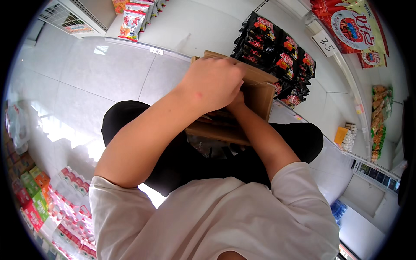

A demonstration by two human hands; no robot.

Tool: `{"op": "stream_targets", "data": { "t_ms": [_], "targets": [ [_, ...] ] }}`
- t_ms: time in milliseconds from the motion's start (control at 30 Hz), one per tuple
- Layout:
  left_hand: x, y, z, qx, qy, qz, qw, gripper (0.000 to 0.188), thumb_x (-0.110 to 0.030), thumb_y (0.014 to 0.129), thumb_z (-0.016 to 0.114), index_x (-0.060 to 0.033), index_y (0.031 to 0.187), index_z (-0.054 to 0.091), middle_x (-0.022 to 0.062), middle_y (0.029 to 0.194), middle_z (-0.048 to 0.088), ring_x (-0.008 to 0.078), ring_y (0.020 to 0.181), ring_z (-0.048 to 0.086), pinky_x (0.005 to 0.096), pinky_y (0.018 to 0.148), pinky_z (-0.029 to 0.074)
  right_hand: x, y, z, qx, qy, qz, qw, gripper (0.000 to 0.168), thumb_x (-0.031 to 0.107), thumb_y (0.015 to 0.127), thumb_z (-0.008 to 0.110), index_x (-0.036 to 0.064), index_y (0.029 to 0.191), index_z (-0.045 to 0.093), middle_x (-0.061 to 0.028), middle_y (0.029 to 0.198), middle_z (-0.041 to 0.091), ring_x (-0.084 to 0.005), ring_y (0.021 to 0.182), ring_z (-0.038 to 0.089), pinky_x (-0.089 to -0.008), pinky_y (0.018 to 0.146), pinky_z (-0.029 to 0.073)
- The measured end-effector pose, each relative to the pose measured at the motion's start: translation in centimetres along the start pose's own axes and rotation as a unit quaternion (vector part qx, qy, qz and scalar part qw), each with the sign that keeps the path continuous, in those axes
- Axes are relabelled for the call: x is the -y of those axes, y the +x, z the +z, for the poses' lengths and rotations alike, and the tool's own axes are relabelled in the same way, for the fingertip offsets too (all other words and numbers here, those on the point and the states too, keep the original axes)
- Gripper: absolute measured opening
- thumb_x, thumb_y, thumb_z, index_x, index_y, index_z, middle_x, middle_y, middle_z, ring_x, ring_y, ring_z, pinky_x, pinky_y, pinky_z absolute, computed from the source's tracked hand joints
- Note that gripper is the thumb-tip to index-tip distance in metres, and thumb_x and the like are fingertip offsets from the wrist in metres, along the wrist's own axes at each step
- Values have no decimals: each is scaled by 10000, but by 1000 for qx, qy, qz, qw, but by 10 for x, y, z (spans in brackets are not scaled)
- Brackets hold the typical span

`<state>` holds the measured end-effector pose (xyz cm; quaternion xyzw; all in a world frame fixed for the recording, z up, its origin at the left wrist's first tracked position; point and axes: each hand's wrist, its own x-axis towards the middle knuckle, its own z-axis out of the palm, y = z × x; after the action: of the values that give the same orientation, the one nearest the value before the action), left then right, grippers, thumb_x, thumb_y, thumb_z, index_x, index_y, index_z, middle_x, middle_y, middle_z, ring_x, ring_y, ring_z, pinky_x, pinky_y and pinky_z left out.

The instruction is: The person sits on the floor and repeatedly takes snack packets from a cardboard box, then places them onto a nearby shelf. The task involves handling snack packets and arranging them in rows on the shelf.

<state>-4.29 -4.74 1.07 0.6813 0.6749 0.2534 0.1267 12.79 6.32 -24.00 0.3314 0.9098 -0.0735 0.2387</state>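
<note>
An open cardboard box (pixel 221 131) stands between my bent knees, against the shelf edge. My left hand (pixel 217 81) is over the box's far left part, its back towards the camera and its fingers curled down near a raised flap. Beneath it my right hand (pixel 236 99) reaches into the box opening, mostly covered by the left. What the fingers of either hand touch is hidden. Some dark packets (pixel 216 117) show dimly inside the box. Just beyond the box, black snack packets (pixel 286 65) stand in rows on the low shelf.
White and red snack bags (pixel 132 24) stand on the same low shelf (pixel 195 22), farther left. Large red and yellow bags (pixel 352 27) are on an upper shelf at the right. Wrapped bottles (pixel 70 191) and colourful cartons (pixel 35 198) stand on the floor side at the left.
</note>
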Motion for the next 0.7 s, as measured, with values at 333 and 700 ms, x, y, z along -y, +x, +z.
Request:
{"op": "stream_targets", "data": {
  "t_ms": [333,700],
  "targets": [
    [4,4,6,50,36,-17,998,176,-199,910,638,-67,1024,654,155,881,706,368,854,688,461,742,564,-7,-6,-17,0,-69,-32,997,215,244,909,583,161,939,779,-82,959,765,-249,855,755,-475,705,594],
    [4,6,8,134,-2,6,991,252,-190,898,656,-49,1103,614,151,993,694,375,924,673,460,780,549,-50,-99,-171,-93,64,-247,962,108,135,801,622,40,817,669,-115,821,656,-328,809,682,-423,723,561]
  ]
}}
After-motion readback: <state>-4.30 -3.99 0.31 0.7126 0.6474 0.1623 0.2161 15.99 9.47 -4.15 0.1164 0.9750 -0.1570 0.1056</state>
